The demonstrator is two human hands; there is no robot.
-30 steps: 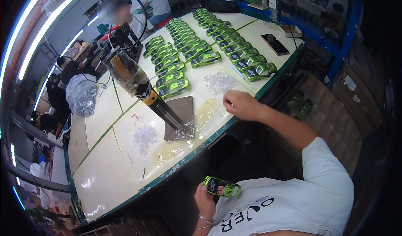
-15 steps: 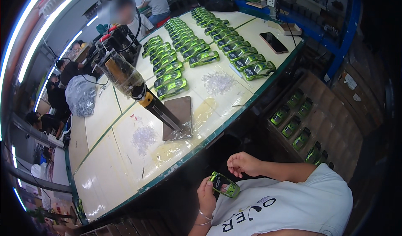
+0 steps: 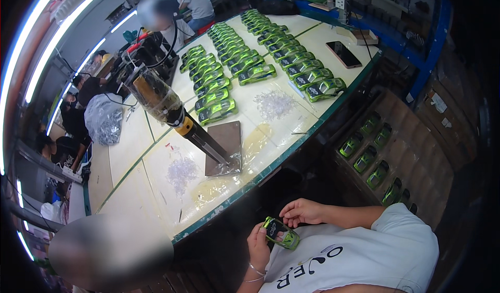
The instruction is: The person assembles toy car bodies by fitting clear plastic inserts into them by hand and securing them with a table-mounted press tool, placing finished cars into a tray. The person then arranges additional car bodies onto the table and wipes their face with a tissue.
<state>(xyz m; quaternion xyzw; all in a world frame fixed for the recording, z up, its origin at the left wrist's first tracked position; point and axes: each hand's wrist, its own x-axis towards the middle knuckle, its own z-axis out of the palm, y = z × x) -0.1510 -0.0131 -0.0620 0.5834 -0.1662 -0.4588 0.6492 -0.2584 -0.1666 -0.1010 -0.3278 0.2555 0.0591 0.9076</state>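
My left hand (image 3: 258,245) grips a green toy car body (image 3: 285,237) with a black top panel, holding it in front of my white shirt. Just beyond the car body, my right hand (image 3: 301,212) has its fingers curled together near the edge of the shell. Whatever its fingertips may pinch is too small to make out, and I cannot tell whether they touch the car body. On the table, a dark upright press-like tool (image 3: 200,139) with a yellow band and taped top stands over a brown flat block (image 3: 234,137).
Rows of green car bodies (image 3: 259,73) cover the table's far part. Clear plastic scraps lie in two piles (image 3: 275,104), (image 3: 182,174). A phone (image 3: 344,54) rests near the right edge. More car bodies sit in a brown box (image 3: 403,160). A clear bag (image 3: 103,120) and other people are at left.
My right hand has come down closer to the car body in my left hand. The view has shifted slightly, and a blurred shape now covers the lower left.
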